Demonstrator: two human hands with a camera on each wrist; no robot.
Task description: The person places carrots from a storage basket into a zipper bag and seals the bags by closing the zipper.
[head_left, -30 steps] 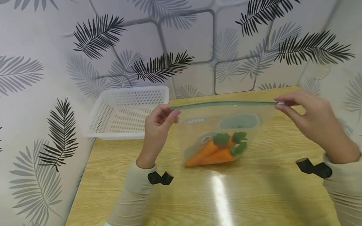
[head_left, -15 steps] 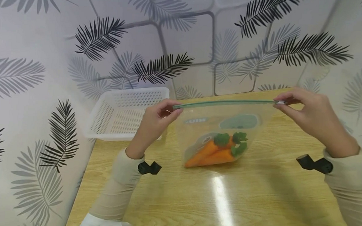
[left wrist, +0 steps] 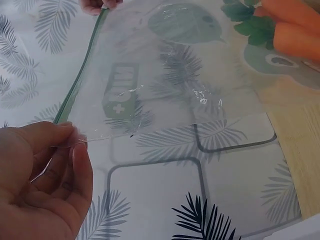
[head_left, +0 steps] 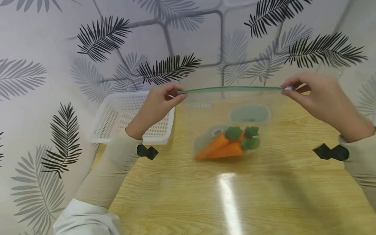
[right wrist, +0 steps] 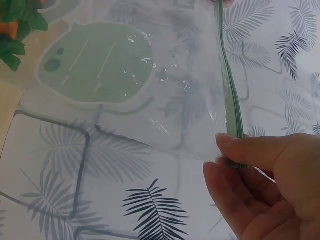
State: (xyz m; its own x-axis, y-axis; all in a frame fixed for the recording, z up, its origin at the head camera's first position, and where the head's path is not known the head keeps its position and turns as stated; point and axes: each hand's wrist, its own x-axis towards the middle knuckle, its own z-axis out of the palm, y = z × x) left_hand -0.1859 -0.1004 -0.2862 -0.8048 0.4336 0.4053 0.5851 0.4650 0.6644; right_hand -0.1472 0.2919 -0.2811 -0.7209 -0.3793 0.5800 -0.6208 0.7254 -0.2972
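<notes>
A clear zip bag (head_left: 234,112) with a green seal strip (head_left: 232,88) hangs above the wooden table (head_left: 266,203). At its bottom lie orange toy carrots (head_left: 219,149) with green tops. My left hand (head_left: 158,102) pinches the bag's left top corner (left wrist: 70,132). At the right top corner, by the white slider, my right hand (head_left: 316,97) pinches the bag (right wrist: 150,80) at the seal strip (right wrist: 232,125). The carrots (left wrist: 295,25) show through the plastic in the left wrist view.
A white perforated plastic basket (head_left: 113,121) sits at the table's back left, just behind my left forearm. Leaf-patterned walls (head_left: 37,57) close in the back and both sides. Bare tabletop lies in front of the bag.
Both hands have risen, lifting the bag's sealed top edge and the carrots inside higher off the table. The grips on the two corners are unchanged.
</notes>
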